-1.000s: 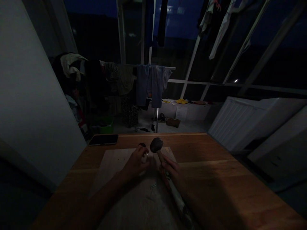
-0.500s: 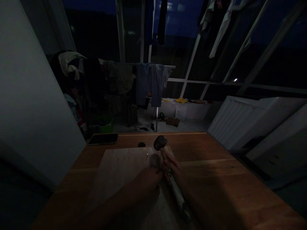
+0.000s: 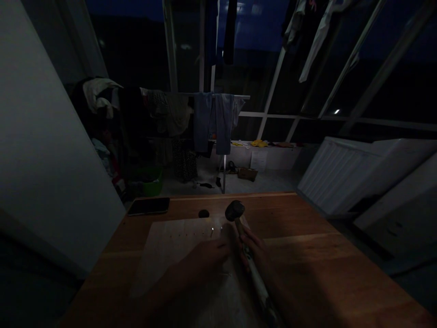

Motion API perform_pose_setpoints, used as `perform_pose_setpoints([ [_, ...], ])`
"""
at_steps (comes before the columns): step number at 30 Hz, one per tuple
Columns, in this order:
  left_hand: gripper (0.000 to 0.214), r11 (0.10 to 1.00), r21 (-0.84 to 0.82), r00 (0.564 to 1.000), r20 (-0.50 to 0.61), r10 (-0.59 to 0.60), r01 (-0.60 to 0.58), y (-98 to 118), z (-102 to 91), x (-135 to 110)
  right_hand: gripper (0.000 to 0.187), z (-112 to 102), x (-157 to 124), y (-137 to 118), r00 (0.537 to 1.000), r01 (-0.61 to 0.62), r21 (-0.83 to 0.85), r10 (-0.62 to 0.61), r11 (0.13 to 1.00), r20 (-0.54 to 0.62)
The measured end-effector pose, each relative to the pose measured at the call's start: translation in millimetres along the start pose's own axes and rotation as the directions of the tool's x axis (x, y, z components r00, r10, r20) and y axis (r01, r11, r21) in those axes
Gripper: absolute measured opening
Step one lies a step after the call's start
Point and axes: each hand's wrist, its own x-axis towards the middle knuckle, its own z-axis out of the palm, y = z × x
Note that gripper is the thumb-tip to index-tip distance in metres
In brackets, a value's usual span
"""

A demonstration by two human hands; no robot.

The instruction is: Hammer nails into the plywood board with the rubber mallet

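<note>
My right hand [image 3: 254, 246] is wrapped around the handle of a hammer [image 3: 235, 210], its dark head raised over the far right corner of a pale wooden board [image 3: 155, 255]. Over the board's right half, my left hand [image 3: 215, 250] has its fingers drawn together at a thin nail [image 3: 221, 228]; dimness and blur partly hide the fingertips. Just left of it, another nail [image 3: 212, 231] stands up with a bright glint. Several small nail heads [image 3: 187, 235] run in a row to the left. What looks like a loose nail [image 3: 225, 274] lies nearer me.
The board rests on a wooden table [image 3: 307, 255]. A dark phone [image 3: 149, 206] lies at the far left edge, and a round dark object [image 3: 204, 213] sits behind the board. Beyond stand a clothes rack [image 3: 223, 123] and a green basket [image 3: 152, 182]. The room is dim.
A second nail glint now shows beside the standing one. My left hand has shifted slightly, uncovering the loose nail. The hammer sits a little lower and further right in the picture.
</note>
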Motion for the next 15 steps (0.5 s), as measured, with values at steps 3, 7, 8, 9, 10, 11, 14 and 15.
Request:
perform_pose_setpoints([
  [3,0.027,0.981,-0.174,0.970,-0.212,-0.120,0.083,-25,-9.2,-1,0.069,0,0,-2,0.999,-0.035,0.009,0.035,0.999,-0.037],
  [7,0.025,0.906,-0.318,0.804,-0.438,-0.402,0.280,-58,-10.0,-5,0.062,0,-1,-1,0.999,-0.019,0.035,0.021,0.999,-0.044],
  [8,0.024,0.885,-0.350,0.782,-0.438,-0.443,0.306,-63,-8.6,-7,0.060,1,-1,-1,0.999,-0.015,0.040,0.017,0.999,-0.041],
  [9,0.024,0.867,-0.383,0.775,-0.421,-0.471,0.319,-67,-7.2,-8,0.059,1,-1,-1,0.999,-0.013,0.041,0.014,0.999,-0.037],
  [10,0.024,0.850,-0.415,0.773,-0.400,-0.492,0.326,-69,-5.8,-8,0.059,1,-2,-1,0.999,-0.011,0.037,0.012,0.999,-0.037],
  [11,0.024,0.833,-0.445,0.773,-0.380,-0.508,0.328,-70,-4.7,-9,0.061,2,-2,-1,0.999,-0.010,0.032,0.012,0.999,-0.043],
  [14,0.026,0.801,-0.499,0.770,-0.349,-0.534,0.330,-69,-4.0,-9,0.069,2,-1,-2,0.997,-0.012,0.016,0.013,1.000,-0.072],
  [15,0.026,0.801,-0.500,0.768,-0.352,-0.535,0.329,-69,-4.6,-8,0.070,1,-1,-3,0.997,-0.012,0.012,0.013,1.000,-0.076],
])
